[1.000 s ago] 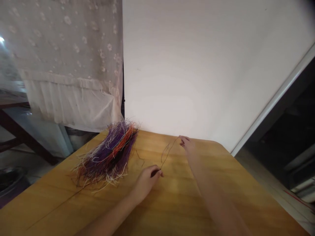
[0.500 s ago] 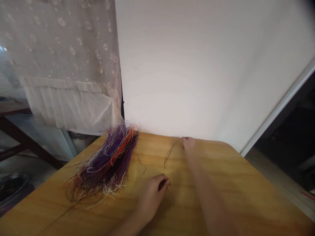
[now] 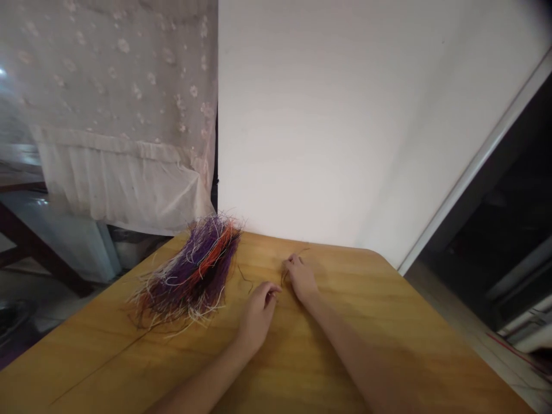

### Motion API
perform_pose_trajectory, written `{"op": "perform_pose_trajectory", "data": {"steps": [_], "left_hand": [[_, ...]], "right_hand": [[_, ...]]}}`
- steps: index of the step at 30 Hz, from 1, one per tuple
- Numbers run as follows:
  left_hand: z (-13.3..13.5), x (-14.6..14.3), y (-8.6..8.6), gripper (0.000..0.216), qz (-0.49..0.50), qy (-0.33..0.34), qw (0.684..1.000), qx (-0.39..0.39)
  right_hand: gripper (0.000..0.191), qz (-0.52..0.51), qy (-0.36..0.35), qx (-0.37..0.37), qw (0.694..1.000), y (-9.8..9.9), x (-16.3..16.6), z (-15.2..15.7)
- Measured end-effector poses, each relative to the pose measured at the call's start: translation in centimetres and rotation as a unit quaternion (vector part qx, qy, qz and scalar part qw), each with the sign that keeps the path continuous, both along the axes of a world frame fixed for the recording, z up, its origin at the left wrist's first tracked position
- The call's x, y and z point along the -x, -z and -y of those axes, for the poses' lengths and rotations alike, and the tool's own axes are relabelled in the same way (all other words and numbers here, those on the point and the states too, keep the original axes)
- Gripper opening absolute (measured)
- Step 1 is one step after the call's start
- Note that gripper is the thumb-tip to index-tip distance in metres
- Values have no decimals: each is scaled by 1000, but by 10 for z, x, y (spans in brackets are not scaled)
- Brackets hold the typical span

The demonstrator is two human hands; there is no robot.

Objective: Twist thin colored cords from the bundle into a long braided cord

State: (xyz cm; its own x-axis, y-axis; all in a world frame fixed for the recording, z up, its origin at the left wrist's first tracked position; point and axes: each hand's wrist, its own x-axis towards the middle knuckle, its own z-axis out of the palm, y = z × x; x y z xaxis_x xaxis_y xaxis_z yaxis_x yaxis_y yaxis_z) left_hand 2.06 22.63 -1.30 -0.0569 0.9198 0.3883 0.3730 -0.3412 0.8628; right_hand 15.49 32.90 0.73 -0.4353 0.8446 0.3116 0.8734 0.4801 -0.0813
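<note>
A bundle of thin purple, orange and white strands (image 3: 194, 273) lies on the wooden table (image 3: 388, 322) at the left. My left hand (image 3: 257, 313) rests on the table right of the bundle, fingers curled in a pinch. My right hand (image 3: 301, 278) sits just beyond it, fingers closed on a thin dark strand (image 3: 285, 275) that runs between the two hands. Another loose dark strand (image 3: 245, 277) lies on the wood between the bundle and my hands.
A white wall stands directly behind the table. A lace curtain (image 3: 121, 115) hangs at the left, over a dark wooden frame (image 3: 38, 253). The table's right edge drops to a dark floor area with a pale slanted trim (image 3: 474, 167).
My right hand has drawn back from the far table edge toward my left hand, bringing the strand's end with it. The two hands now sit close together.
</note>
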Motion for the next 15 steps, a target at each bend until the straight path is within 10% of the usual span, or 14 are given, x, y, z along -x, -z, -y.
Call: {"op": "perform_pose_trajectory", "data": {"steps": [7,15], "left_hand": [[-4,3,5,14,-10,4,1000,-18],[-10,18,1,15,-70,-6,997,-25]], "right_hand": [[27,94,-51,-23,994,-7,10,8],[18,66,-206,-70,974,4,-27,99]]}}
